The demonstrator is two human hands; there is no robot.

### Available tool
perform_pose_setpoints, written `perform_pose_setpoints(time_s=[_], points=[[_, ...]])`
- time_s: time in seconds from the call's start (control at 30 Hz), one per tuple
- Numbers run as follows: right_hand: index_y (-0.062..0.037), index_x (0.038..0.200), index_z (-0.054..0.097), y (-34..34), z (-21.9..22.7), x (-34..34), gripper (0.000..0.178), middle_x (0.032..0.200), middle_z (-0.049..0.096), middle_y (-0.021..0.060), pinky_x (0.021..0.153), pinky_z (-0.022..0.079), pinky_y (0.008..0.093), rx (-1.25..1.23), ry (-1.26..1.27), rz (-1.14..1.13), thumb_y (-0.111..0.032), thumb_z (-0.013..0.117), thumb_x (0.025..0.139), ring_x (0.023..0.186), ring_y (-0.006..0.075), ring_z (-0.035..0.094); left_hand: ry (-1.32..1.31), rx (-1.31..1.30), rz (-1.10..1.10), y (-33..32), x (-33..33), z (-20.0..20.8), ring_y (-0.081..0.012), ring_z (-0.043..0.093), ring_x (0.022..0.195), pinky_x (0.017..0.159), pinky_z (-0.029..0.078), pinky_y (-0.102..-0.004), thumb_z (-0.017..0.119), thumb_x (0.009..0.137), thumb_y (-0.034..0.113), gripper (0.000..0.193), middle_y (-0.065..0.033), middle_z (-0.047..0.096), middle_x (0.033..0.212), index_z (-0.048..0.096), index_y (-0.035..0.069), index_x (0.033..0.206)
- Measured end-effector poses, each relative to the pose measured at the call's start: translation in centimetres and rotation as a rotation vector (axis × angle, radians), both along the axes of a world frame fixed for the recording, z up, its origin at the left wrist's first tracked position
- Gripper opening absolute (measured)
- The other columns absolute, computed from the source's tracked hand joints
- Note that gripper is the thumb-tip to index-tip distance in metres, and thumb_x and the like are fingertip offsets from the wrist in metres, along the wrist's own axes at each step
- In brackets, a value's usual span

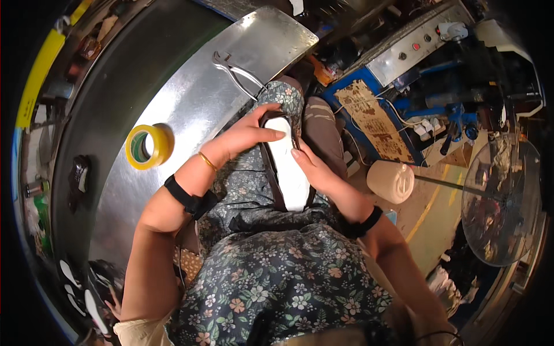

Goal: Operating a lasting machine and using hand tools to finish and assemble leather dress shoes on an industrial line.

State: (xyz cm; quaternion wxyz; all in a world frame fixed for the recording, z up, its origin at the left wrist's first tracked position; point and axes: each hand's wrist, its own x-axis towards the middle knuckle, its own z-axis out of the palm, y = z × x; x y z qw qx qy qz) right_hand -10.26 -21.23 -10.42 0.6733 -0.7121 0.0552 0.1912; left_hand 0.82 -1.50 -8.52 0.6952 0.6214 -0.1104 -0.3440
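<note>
Both hands hold one dark brown shoe upper (269, 164) with its white insole (291, 179) facing up, in the lap on a floral apron (283, 271). Left hand (258, 129) wraps the far end, thumb on insole; right hand (313, 168) grips the right edge, fingers partly hidden, probably underneath. Metal pincers (223, 60) and yellow tape roll (165, 147) lie on the metal table (130, 213), left.

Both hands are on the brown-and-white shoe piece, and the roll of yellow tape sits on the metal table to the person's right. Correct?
The side is wrong: the head view shows the yellow tape on the metal table to the person's left. The left hand and right hand are indeed on the shoe piece.
</note>
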Motion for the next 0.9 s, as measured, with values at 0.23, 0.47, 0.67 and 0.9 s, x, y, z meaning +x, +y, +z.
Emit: perform_pose_setpoints(time_s=[0.23,0.47,0.67,0.9], points=[[0.0074,0.144,0.03,3.7,0.9,4.9,0.057,0.129,0.055,0.0282,0.098,0.043,0.04,-0.038,0.065,-0.154,-0.029,0.045,0.103,0.118,0.0352,0.056,-0.369,0.931,0.376,-0.8,-2.6,0.6,-0.0417,0.068,0.085,0.079,0.053,-0.0467,0.033,0.104,0.037,0.053,-0.0234,0.069,0.105,0.067,-0.003,0.097],[0.0057,0.147,0.022,5.7,1.2,3.5,0.059,0.123,0.055,0.0368,0.098,0.043,0.048,-0.344,-0.247,-0.056,-0.028,0.041,0.103,0.116,0.0495,0.054,-1.025,1.364,0.115,0.2,-5.4,3.2,-0.0276,0.067,0.064,0.058,0.052,-0.039,0.055,0.093,0.023,0.027,-0.0132,0.062,0.067,0.064,-0.002,0.1],[0.0055,0.147,0.024,5.6,0.5,0.8,0.058,0.13,0.052,0.0342,0.099,0.043,0.0454,-0.33,-0.361,-0.145,-0.03,0.041,0.104,0.119,0.0454,0.054,-0.702,0.72,0.566,0.2,-10.1,-1.8,-0.0391,0.063,0.093,0.085,0.049,-0.0443,0.047,0.098,0.021,0.041,-0.0269,0.064,0.104,0.053,-0.008,0.126],[0.0068,0.117,0.058,2.4,5.7,7.3,0.076,0.109,0.067,0.0162,0.094,0.047,0.0416,-0.036,0.517,-0.137,-0.061,0.026,0.101,0.107,0.0326,0.062,0.432,-0.085,0.599,-0.1,0.0,0.8,-0.0224,0.062,0.105,0.094,0.045,-0.0374,0.029,0.104,0.053,0.064,-0.0086,0.067,0.113,0.061,0.001,0.121]])
